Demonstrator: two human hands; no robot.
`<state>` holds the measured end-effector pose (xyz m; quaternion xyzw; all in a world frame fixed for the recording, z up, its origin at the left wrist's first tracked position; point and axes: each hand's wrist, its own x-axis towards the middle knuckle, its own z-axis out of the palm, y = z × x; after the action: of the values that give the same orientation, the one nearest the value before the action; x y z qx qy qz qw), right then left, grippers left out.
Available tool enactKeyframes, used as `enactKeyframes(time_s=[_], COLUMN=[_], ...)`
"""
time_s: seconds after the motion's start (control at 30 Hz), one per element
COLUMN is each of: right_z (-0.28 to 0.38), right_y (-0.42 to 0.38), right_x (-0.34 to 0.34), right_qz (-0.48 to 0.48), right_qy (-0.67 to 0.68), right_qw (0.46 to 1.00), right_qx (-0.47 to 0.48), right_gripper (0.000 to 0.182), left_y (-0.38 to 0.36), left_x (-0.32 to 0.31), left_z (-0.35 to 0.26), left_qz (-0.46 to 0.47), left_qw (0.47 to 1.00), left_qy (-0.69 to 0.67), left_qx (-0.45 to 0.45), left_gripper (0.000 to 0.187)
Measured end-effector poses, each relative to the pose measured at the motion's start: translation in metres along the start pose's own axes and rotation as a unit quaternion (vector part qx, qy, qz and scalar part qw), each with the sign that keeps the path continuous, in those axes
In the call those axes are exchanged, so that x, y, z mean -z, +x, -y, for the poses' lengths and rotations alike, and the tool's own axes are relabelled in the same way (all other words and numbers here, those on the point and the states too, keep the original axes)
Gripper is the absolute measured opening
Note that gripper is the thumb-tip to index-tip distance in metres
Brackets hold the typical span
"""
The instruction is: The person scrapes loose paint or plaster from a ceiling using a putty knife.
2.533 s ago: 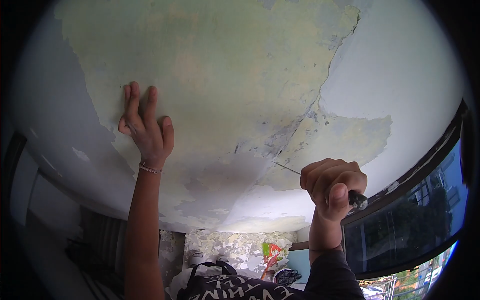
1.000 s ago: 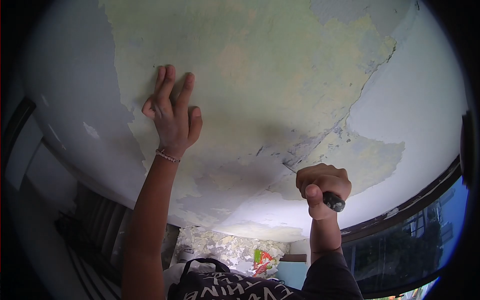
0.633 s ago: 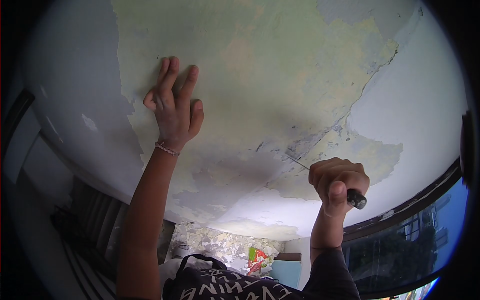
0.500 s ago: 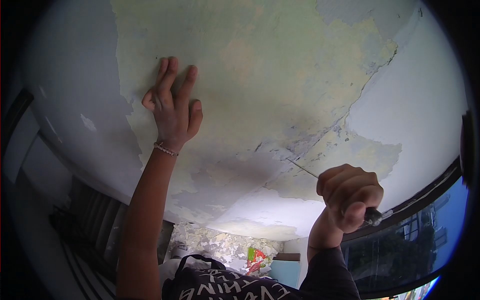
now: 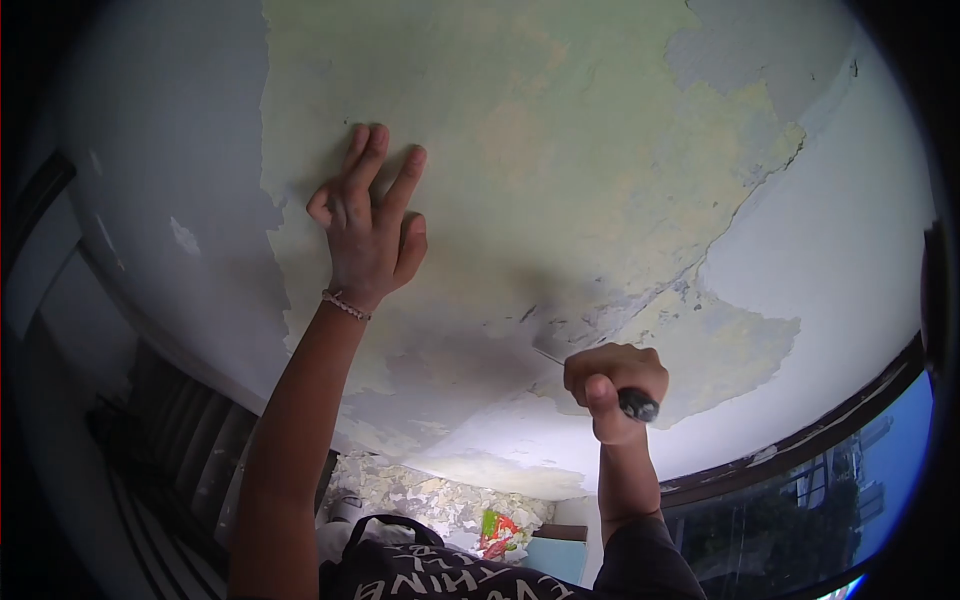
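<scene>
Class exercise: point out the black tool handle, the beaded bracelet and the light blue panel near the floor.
Black rounded tool handle (image 5: 639,405): head view, its exposed end.
Pale beaded bracelet (image 5: 346,305): head view, its middle.
Light blue flat panel (image 5: 556,560): head view, its face.

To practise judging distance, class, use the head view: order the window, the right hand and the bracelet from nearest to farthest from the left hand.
1. Bracelet: nearest, around the wrist of the left hand.
2. Right hand: off to the right, gripping the dark-handled tool.
3. Window: farthest, beyond the right hand at lower right.
</scene>
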<state>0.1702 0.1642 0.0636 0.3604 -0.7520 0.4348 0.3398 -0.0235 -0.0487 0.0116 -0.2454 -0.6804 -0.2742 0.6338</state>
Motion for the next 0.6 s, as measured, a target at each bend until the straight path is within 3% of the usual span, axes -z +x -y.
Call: enactKeyframes(time_s=[0.07, 0.17, 0.2, 0.33, 0.37, 0.47, 0.6], right_z=[0.042, 0.016, 0.003, 0.033, 0.037, 0.016, 0.038], right_y=[0.020, 0.030, 0.026, 0.028, 0.029, 0.028, 0.028], right_x=[0.006, 0.004, 0.000, 0.008, 0.007, -0.004, 0.005], right_qz=[0.015, 0.018, -0.009, 0.046, 0.039, 0.053, 0.069], right_qy=[0.126, 0.021, 0.015, 0.121, 0.110, 0.005, 0.112], right_qw=[0.989, 0.996, 0.999, 0.988, 0.985, 0.996, 0.981], right_qx=[0.074, 0.089, 0.046, 0.079, 0.123, 0.077, 0.139], right_gripper=[0.051, 0.047, 0.045, 0.045, 0.047, 0.050, 0.050], left_y=[-0.004, -0.003, -0.003, -0.004, -0.005, -0.005, -0.005], left_x=[0.002, 0.000, 0.000, 0.000, 0.001, 0.001, 0.001], left_z=[0.000, 0.000, 0.000, 0.001, 0.001, -0.001, 0.000], left_qz=[0.014, 0.010, 0.008, 0.004, 0.005, 0.010, 0.005], left_qw=[1.000, 1.000, 1.000, 1.000, 1.000, 1.000, 1.000], left_qy=[0.010, 0.015, 0.016, 0.017, 0.016, 0.007, 0.009], left_qx=[0.002, -0.006, -0.007, -0.006, -0.004, -0.002, -0.002], left_gripper=[0.055, 0.055, 0.055, 0.054, 0.054, 0.055, 0.055])
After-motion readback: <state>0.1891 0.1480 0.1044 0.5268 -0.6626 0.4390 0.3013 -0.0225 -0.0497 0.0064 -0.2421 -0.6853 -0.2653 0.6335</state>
